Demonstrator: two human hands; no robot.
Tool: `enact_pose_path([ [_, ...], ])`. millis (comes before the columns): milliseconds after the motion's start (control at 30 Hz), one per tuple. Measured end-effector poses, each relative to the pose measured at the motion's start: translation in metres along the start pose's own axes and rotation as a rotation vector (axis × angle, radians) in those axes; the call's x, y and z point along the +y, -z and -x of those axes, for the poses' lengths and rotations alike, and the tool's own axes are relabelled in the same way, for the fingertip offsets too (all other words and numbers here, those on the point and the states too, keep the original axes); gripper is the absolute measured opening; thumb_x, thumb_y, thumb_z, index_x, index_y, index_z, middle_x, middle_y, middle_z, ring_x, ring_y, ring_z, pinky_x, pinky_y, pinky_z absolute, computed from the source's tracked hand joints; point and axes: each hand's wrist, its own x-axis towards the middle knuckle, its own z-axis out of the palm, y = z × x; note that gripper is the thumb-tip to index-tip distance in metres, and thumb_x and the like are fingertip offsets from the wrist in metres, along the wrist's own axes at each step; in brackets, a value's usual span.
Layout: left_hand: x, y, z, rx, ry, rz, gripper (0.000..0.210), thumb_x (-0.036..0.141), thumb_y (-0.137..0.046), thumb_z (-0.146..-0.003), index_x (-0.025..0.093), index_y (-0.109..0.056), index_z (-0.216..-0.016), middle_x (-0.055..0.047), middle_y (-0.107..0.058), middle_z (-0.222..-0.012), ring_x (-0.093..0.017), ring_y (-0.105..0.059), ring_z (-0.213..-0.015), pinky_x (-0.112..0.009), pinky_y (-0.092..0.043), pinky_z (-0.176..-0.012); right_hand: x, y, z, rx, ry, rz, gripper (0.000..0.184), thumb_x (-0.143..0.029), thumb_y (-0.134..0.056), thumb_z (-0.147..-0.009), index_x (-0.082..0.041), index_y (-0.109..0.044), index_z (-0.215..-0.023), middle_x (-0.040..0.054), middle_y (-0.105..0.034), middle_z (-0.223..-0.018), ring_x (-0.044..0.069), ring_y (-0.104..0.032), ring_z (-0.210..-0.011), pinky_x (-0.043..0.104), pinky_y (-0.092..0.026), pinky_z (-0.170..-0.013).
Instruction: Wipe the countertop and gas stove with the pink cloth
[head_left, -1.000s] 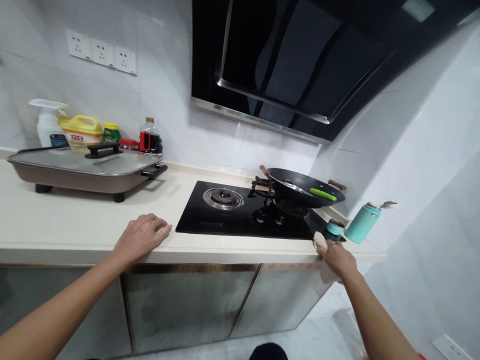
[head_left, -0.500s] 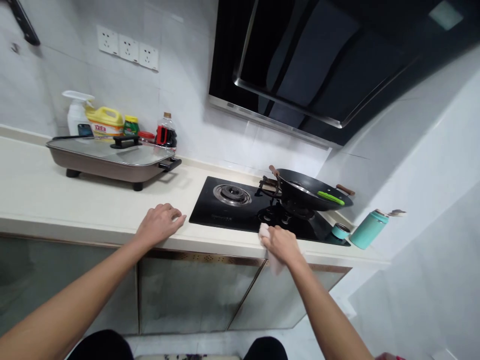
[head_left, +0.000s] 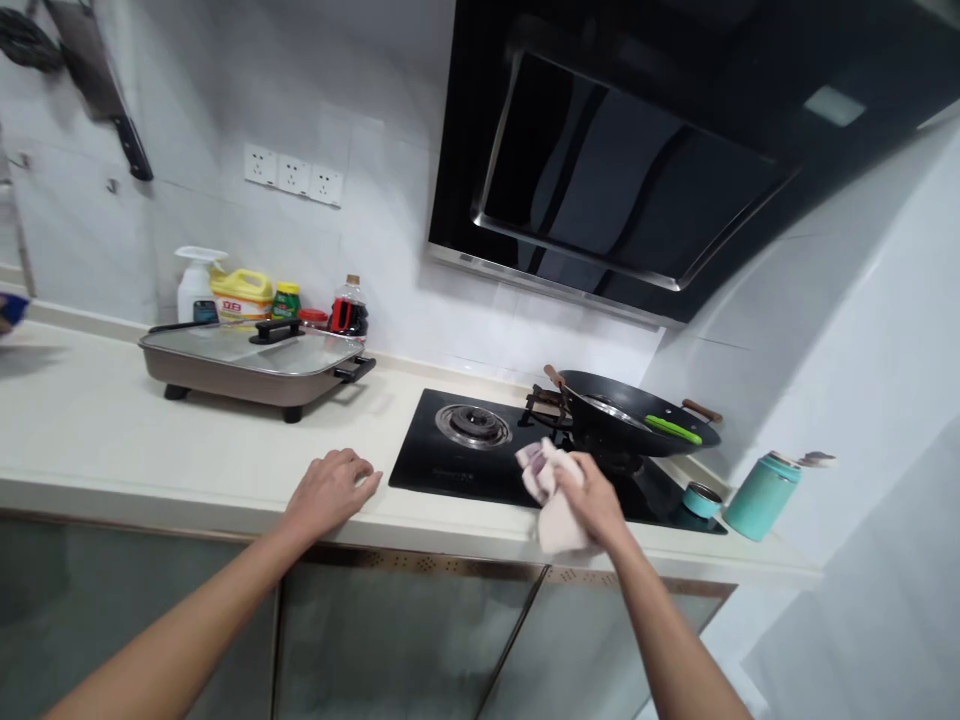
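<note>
A pale pinkish cloth [head_left: 561,520] with a bunched, darker top is gripped in my right hand [head_left: 594,498], over the front edge of the black gas hob [head_left: 442,470]. My left hand [head_left: 330,492] rests on the cream countertop [head_left: 225,440], left of the hob, its fingers loosely bent and thumb apart, holding nothing. Beyond my right hand, a dark wok [head_left: 611,412] with wooden handles sits on the right burner, a bright green handle [head_left: 673,430] lying in it. The left burner [head_left: 472,427] is uncovered.
A lidded electric pan [head_left: 225,368] stands on the left, with bottles behind it, including a yellow jug [head_left: 241,292]. Right of the hob are a teal flask [head_left: 763,497] and its cup-like lid [head_left: 702,500]. The range hood [head_left: 600,160] overhangs; a cleaver [head_left: 94,75] hangs at left.
My right hand has lifted slightly with the cloth, which now shows more and hangs looser. My left hand stays on the counter. The view has shifted upward and left.
</note>
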Motion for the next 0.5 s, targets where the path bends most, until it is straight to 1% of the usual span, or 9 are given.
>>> enact_pose_path([
  [33,0.001,0.0,0.0,-0.002,0.004,-0.007,0.043,0.046,-0.045,-0.097,0.023,-0.08,-0.089,-0.011,-0.076,-0.105,-0.029,-0.064,-0.104,-0.039,-0.044,-0.088,0.011,0.009,-0.011,0.056,-0.055,0.06,0.05,-0.053,-0.043,-0.099,-0.029,-0.049,-0.143,0.0087,-0.07,-0.125,0.023,-0.068,-0.103,0.032,-0.051,-0.087],
  [100,0.002,0.0,0.001,-0.016,0.01,-0.022,0.044,0.047,-0.043,-0.098,0.022,-0.08,-0.091,-0.011,-0.075,-0.106,-0.029,-0.064,-0.105,-0.039,-0.044,-0.089,0.028,0.022,-0.031,0.111,-0.132,0.149,0.063,-0.054,-0.037,-0.1,-0.022,-0.037,-0.155,0.0177,-0.061,-0.136,0.026,-0.068,-0.11,0.036,-0.051,-0.092],
  [167,0.002,0.0,0.002,-0.027,0.011,-0.033,0.045,0.046,-0.042,-0.099,0.022,-0.08,-0.094,-0.011,-0.074,-0.106,-0.028,-0.064,-0.105,-0.039,-0.043,-0.09,0.037,0.022,-0.045,0.097,-0.158,0.203,0.07,-0.054,-0.036,-0.101,-0.016,-0.031,-0.16,0.0226,-0.057,-0.139,0.028,-0.067,-0.114,0.039,-0.05,-0.095],
  [233,0.002,0.001,0.002,-0.025,0.007,-0.04,0.044,0.044,-0.043,-0.099,0.021,-0.08,-0.095,-0.011,-0.074,-0.106,-0.028,-0.064,-0.104,-0.04,-0.043,-0.091,0.041,0.012,-0.052,0.037,-0.132,0.251,0.066,-0.049,-0.045,-0.098,-0.017,-0.04,-0.156,0.0198,-0.058,-0.141,0.028,-0.065,-0.12,0.038,-0.048,-0.101],
  [300,0.003,0.001,0.003,-0.02,0.005,-0.038,0.042,0.042,-0.043,-0.099,0.021,-0.079,-0.094,-0.01,-0.074,-0.105,-0.027,-0.064,-0.103,-0.04,-0.043,-0.091,0.042,-0.003,-0.055,-0.029,-0.071,0.296,0.058,-0.037,-0.052,-0.094,-0.021,-0.051,-0.15,0.0147,-0.057,-0.147,0.026,-0.058,-0.132,0.036,-0.043,-0.109],
  [333,0.003,0.001,0.003,-0.018,0.006,-0.032,0.042,0.042,-0.044,-0.099,0.021,-0.079,-0.094,-0.01,-0.074,-0.105,-0.027,-0.064,-0.103,-0.04,-0.043,-0.091,0.042,-0.011,-0.056,-0.055,-0.041,0.317,0.056,-0.032,-0.053,-0.094,-0.023,-0.054,-0.148,0.0127,-0.055,-0.152,0.025,-0.054,-0.138,0.036,-0.041,-0.113],
  [400,0.003,0.002,0.004,-0.015,0.006,-0.022,0.041,0.042,-0.045,-0.099,0.022,-0.08,-0.093,-0.01,-0.074,-0.103,-0.027,-0.064,-0.102,-0.039,-0.043,-0.09,0.043,-0.02,-0.06,-0.092,-0.002,0.354,0.056,-0.026,-0.049,-0.094,-0.023,-0.053,-0.15,0.0106,-0.049,-0.16,0.025,-0.049,-0.143,0.036,-0.037,-0.116],
  [433,0.003,0.002,0.004,-0.013,0.005,-0.02,0.04,0.042,-0.046,-0.099,0.022,-0.08,-0.092,-0.01,-0.074,-0.102,-0.027,-0.064,-0.101,-0.039,-0.043,-0.09,0.043,-0.023,-0.062,-0.11,0.007,0.369,0.057,-0.025,-0.047,-0.095,-0.023,-0.052,-0.152,0.0102,-0.048,-0.161,0.025,-0.049,-0.143,0.036,-0.037,-0.116],
  [500,0.003,0.001,0.003,-0.015,0.004,-0.02,0.04,0.043,-0.046,-0.099,0.022,-0.08,-0.092,-0.009,-0.074,-0.102,-0.027,-0.064,-0.101,-0.039,-0.043,-0.09,0.043,-0.022,-0.069,-0.149,0.014,0.394,0.057,-0.026,-0.046,-0.096,-0.023,-0.051,-0.153,0.0094,-0.052,-0.159,0.025,-0.054,-0.139,0.036,-0.039,-0.114],
])
